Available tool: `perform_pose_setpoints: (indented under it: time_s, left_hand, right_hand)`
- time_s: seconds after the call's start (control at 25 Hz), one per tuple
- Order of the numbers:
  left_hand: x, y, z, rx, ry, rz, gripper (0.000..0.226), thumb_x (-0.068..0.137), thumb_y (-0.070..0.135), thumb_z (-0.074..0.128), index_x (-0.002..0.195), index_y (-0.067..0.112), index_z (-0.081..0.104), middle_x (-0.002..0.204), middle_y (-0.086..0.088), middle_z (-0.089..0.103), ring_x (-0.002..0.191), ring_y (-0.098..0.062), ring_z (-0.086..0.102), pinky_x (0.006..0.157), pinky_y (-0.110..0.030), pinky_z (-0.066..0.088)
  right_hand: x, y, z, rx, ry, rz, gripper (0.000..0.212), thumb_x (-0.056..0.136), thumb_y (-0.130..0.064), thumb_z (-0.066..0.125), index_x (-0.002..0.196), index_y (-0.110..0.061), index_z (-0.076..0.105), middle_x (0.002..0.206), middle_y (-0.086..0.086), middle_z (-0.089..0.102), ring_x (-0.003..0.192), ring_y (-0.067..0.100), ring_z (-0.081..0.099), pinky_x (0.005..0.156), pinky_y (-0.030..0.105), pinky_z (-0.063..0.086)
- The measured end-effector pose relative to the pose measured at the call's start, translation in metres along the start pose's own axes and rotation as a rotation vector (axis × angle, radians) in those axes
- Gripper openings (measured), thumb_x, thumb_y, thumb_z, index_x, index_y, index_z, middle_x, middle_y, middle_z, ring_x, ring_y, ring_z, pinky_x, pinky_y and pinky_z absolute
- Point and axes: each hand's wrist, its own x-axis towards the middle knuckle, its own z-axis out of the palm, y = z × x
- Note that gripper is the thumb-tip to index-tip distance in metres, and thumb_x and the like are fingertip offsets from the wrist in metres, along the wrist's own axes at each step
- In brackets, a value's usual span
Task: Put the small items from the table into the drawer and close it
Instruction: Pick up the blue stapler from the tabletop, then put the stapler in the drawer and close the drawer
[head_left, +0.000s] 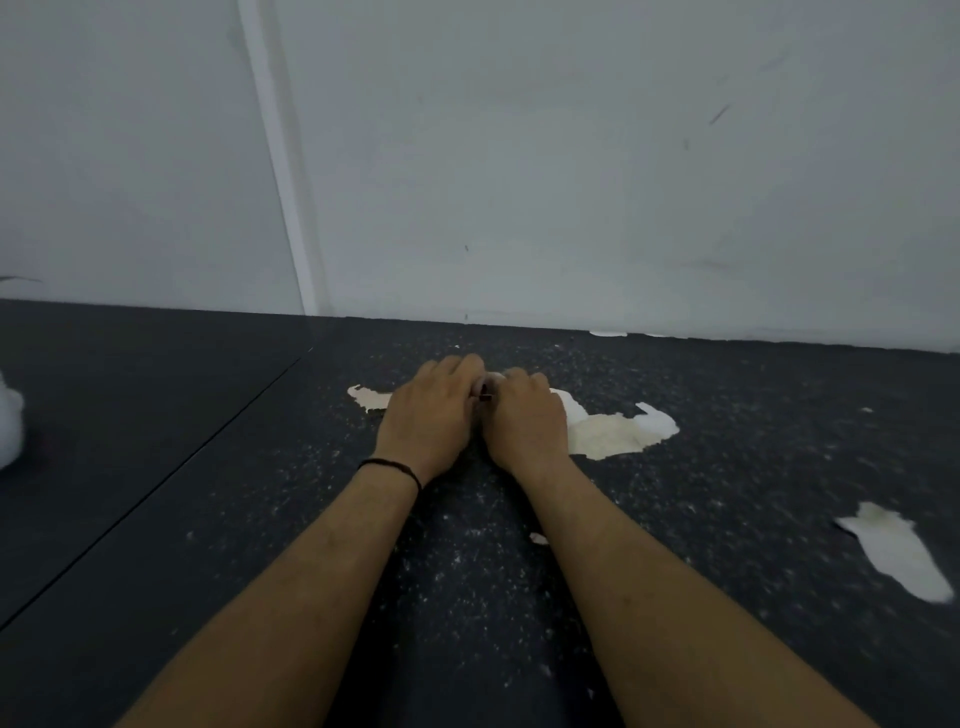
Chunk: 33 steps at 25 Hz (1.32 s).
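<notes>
No brand, label or writing can be read anywhere. Both hands lie knuckles-up, side by side and touching, toward the far edge of the dark speckled tabletop (727, 467). The left hand (431, 410), with a thin black wristband (395, 466), and the right hand (524, 418) curl their fingers together over a small pale item (487, 387), mostly hidden between them. Pale worn patches (618, 434) surround the hands. A white wall (571, 156) rises behind; a blurred white object (9, 423) sits at the left edge.
</notes>
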Motion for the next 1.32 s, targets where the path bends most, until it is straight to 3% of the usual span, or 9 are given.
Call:
perform_pose_setpoints:
  time_s: [0.12,0.28,0.36,0.44,0.52,0.72,1.0,1.32]
  left_hand:
    - [-0.008,0.016,-0.008,0.016,0.012,0.081,0.008,0.093,0.016,0.048,0.089,0.022,0.043,0.087,0.002,0.051,0.077,-0.021,0.047,0.058,-0.037,0.043]
    - [-0.009,0.062,-0.005,0.019,0.031,0.185,0.005,0.096,0.02,0.049,0.095,0.024,0.048,0.096,0.004,0.056,0.088,-0.019,0.052,0.06,-0.035,0.049]
    - [-0.007,0.093,0.001,0.02,0.049,0.192,0.011,0.095,0.02,0.054,0.104,0.025,0.052,0.111,0.003,0.057,0.104,-0.019,0.053,0.064,-0.033,0.053]
    - [-0.004,0.132,0.008,-0.025,0.068,0.153,0.033,0.091,0.021,0.061,0.122,0.027,0.052,0.138,-0.001,0.048,0.126,-0.023,0.046,0.072,-0.035,0.054]
    - [-0.003,0.181,0.011,-0.09,0.055,0.136,0.046,0.089,0.027,0.063,0.133,0.028,0.049,0.149,-0.003,0.04,0.133,-0.025,0.041,0.08,-0.04,0.053]
    - [-0.022,0.32,0.006,-0.161,-0.059,0.262,0.029,0.093,0.036,0.055,0.12,0.025,0.057,0.121,0.001,0.059,0.109,-0.022,0.056,0.077,-0.036,0.049]
    - [-0.059,0.492,0.027,-0.269,-0.214,0.465,0.033,0.093,0.039,0.055,0.123,0.024,0.057,0.121,-0.002,0.06,0.11,-0.023,0.058,0.082,-0.037,0.047]
    - [-0.09,0.568,0.063,-0.325,-0.291,0.459,0.037,0.094,0.049,0.045,0.112,0.023,0.063,0.111,-0.003,0.063,0.102,-0.025,0.058,0.086,-0.041,0.048]
  right_hand:
    - [-0.018,0.019,-0.018,0.026,0.006,-0.022,0.03,0.095,-0.031,0.055,0.124,-0.029,0.063,0.112,0.001,0.066,0.103,0.025,0.057,0.084,0.04,0.05]
    - [-0.045,0.059,-0.052,-0.146,0.095,-0.047,0.028,0.096,-0.042,0.055,0.118,-0.028,0.065,0.103,-0.001,0.071,0.097,0.024,0.061,0.089,0.042,0.044]
    - [-0.063,0.083,-0.076,-0.219,0.124,-0.02,0.028,0.095,-0.045,0.056,0.114,-0.029,0.069,0.097,-0.001,0.072,0.095,0.024,0.061,0.09,0.043,0.04]
    - [-0.081,0.114,-0.105,-0.242,0.135,0.057,0.026,0.092,-0.047,0.058,0.107,-0.031,0.073,0.09,-0.002,0.072,0.091,0.023,0.061,0.087,0.041,0.037]
    - [-0.103,0.153,-0.138,-0.245,0.17,0.196,0.026,0.091,-0.05,0.059,0.099,-0.031,0.074,0.085,-0.004,0.072,0.089,0.022,0.061,0.084,0.039,0.036]
    - [-0.181,0.24,-0.213,-0.218,0.309,0.509,0.03,0.087,-0.051,0.059,0.08,-0.026,0.073,0.073,-0.005,0.07,0.081,0.019,0.065,0.081,0.037,0.04]
    - [-0.286,0.333,-0.296,-0.279,0.438,0.784,0.038,0.085,-0.056,0.058,0.069,-0.022,0.068,0.067,-0.004,0.067,0.077,0.021,0.064,0.078,0.036,0.042]
    - [-0.408,0.371,-0.329,-0.306,0.546,0.99,0.047,0.085,-0.06,0.054,0.059,-0.022,0.061,0.059,-0.006,0.054,0.063,0.015,0.054,0.066,0.033,0.047]
